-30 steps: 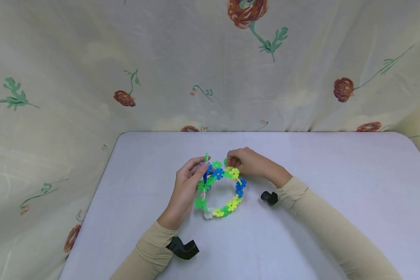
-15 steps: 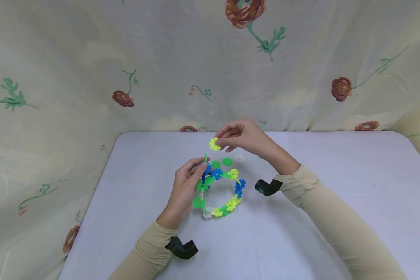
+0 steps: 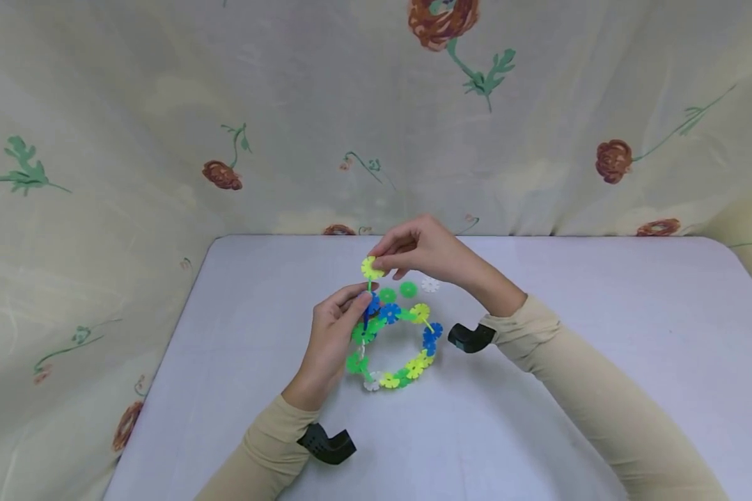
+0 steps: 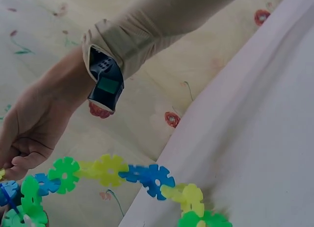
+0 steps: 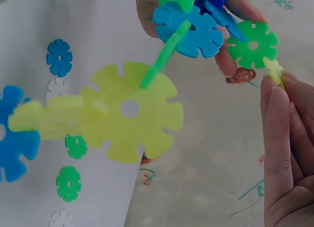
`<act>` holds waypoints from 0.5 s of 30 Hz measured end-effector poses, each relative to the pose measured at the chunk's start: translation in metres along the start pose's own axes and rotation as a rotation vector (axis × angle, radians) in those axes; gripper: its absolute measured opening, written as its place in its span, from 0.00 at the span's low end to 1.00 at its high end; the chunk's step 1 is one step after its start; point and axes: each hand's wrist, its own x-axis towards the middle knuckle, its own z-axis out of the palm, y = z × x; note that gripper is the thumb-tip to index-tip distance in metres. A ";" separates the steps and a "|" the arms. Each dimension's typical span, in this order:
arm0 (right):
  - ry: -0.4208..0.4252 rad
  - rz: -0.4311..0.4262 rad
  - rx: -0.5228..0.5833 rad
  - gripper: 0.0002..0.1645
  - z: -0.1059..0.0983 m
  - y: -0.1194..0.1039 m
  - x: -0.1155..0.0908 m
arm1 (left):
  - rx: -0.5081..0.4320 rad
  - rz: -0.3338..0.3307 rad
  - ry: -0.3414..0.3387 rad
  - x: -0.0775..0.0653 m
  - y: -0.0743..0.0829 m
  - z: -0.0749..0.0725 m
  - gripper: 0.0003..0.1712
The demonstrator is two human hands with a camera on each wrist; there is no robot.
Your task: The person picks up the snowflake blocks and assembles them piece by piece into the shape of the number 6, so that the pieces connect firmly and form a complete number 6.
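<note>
A chain of interlocking flower-shaped plastic discs (image 3: 416, 368), in blue, green, yellow and white, curves into a ring in the head view. My left hand (image 3: 333, 330) pinches it at the blue discs on its far left. From there a green disc (image 5: 252, 45) sticks up, seen edge-on from the head. My right hand (image 3: 425, 252) pinches a single yellow disc (image 3: 370, 267) between thumb and fingers. In the right wrist view that yellow disc (image 5: 274, 72) sits edge-on at the green disc's rim, their notches meeting.
Behind the ring lie loose discs: two green, one (image 3: 408, 289) beside the other, and a white one (image 3: 429, 284). The right wrist view also shows a loose blue disc (image 5: 59, 58). A floral curtain (image 3: 288, 139) hangs beyond the white table (image 3: 576, 292).
My right hand has picked up the yellow disc from behind the ring, lifted it, and brought it left and down to the upright green disc. My left hand stays nearly still.
</note>
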 end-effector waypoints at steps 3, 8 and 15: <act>-0.014 0.005 -0.011 0.08 0.000 -0.002 0.003 | -0.006 0.015 0.024 0.000 0.000 0.001 0.18; -0.030 0.012 -0.003 0.08 0.001 -0.003 0.005 | 0.032 0.052 0.036 -0.001 -0.001 0.002 0.19; 0.010 -0.007 -0.002 0.07 0.002 -0.002 0.003 | 0.096 0.080 0.023 -0.002 0.002 0.002 0.22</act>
